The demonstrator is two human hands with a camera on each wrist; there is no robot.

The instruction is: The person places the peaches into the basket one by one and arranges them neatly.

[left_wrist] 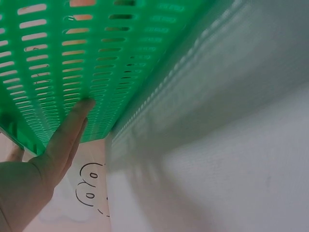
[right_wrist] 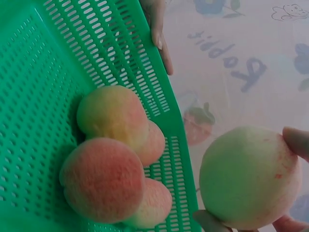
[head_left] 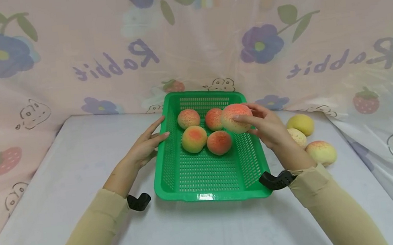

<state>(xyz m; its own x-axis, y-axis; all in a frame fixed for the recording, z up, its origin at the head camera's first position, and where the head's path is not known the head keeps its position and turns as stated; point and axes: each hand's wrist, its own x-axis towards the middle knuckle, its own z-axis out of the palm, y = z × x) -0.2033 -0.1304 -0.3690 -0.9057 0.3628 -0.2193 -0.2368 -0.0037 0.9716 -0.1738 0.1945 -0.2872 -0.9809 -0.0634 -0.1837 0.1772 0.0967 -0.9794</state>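
Observation:
My right hand [head_left: 267,126] pinches a pink-and-pale peach [head_left: 237,118] between thumb and fingers, above the right side of a green plastic basket [head_left: 212,195]. In the right wrist view the held peach [right_wrist: 248,178] shows its pale green side, beside the basket rim. Several more peaches, among them a yellow-orange peach [head_left: 194,139] and a redder peach [head_left: 219,142], lie in the far half of the basket. My left hand [head_left: 144,146] touches the basket's left rim with thumb and forefinger; in the left wrist view its straight fingers [left_wrist: 72,128] lie along the slotted outer wall.
To the right of the basket, partly behind my right forearm, lie a yellow fruit [head_left: 300,125], a pale speckled fruit [head_left: 297,138] and a yellow-and-red peach [head_left: 321,152]. A white table [head_left: 209,234] carries everything. A printed curtain [head_left: 194,38] hangs along its back and sides.

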